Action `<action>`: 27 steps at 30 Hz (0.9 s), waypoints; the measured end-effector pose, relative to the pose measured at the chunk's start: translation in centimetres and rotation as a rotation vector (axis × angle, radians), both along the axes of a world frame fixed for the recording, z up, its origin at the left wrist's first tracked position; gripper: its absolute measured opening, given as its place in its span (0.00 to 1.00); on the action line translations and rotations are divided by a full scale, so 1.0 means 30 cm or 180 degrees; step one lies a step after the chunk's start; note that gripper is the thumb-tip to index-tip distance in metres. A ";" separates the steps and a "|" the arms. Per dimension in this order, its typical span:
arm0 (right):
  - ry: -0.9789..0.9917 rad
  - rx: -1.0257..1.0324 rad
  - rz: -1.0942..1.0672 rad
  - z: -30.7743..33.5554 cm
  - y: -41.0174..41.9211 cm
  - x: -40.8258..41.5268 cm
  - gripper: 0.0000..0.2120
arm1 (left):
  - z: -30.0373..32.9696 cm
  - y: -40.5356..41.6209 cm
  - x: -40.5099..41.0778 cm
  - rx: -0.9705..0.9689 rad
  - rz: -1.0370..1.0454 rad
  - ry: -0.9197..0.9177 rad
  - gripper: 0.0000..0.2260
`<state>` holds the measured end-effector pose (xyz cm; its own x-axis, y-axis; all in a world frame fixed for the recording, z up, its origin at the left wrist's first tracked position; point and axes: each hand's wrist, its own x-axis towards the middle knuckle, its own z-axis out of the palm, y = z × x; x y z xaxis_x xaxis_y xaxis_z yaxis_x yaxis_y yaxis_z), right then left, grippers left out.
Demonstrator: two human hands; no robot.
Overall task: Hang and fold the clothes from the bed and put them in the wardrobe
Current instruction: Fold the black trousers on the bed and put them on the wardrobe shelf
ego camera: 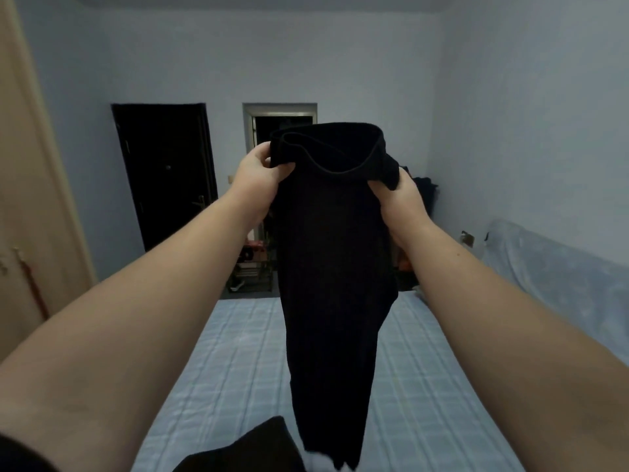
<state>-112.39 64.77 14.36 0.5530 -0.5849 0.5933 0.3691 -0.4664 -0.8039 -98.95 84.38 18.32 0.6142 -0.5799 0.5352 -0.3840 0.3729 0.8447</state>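
I hold a pair of black trousers (332,267) up in front of me by the waistband, and its legs hang straight down over the bed (425,386). My left hand (258,173) grips the left side of the waistband. My right hand (398,195) grips the right side. The waistband gapes open at the top. Another dark garment (258,447) lies on the bed near the bottom edge of the view. The bed has a light blue checked cover.
A beige wardrobe door (30,199) stands at the left. A dark door (166,175) and a doorway (280,124) are in the far wall, with a small cluttered shelf (253,267) below. A pale blue headboard (558,277) runs along the right.
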 end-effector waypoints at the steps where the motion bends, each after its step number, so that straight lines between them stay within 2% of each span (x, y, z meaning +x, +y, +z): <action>1: 0.0024 0.0041 -0.0016 -0.020 0.026 -0.037 0.14 | -0.019 0.027 -0.032 0.0061 0.0015 -0.0030 0.11; 5: 0.0420 0.0094 -0.0128 -0.201 0.153 -0.214 0.11 | -0.186 0.179 -0.150 0.0569 0.0118 -0.0128 0.16; 9: 0.1216 -0.0115 -0.0324 -0.479 0.360 -0.423 0.09 | -0.484 0.381 -0.289 0.1109 0.0102 -0.0005 0.21; 15: 0.1998 -0.0059 -0.0436 -1.027 0.767 -0.728 0.15 | -1.064 0.737 -0.556 0.1657 -0.0115 0.0318 0.17; 19: 0.2457 0.0209 -0.0287 -1.359 1.039 -0.943 0.10 | -1.380 0.970 -0.722 0.2204 -0.0352 0.0363 0.13; 23: 0.2917 0.0461 -0.0147 -1.617 1.224 -1.113 0.17 | -1.586 1.189 -0.887 0.2562 -0.0463 0.0823 0.10; 27: 0.3059 0.0382 -0.0068 -1.715 1.335 -1.209 0.19 | -1.675 1.332 -0.981 0.2715 -0.0505 0.1033 0.12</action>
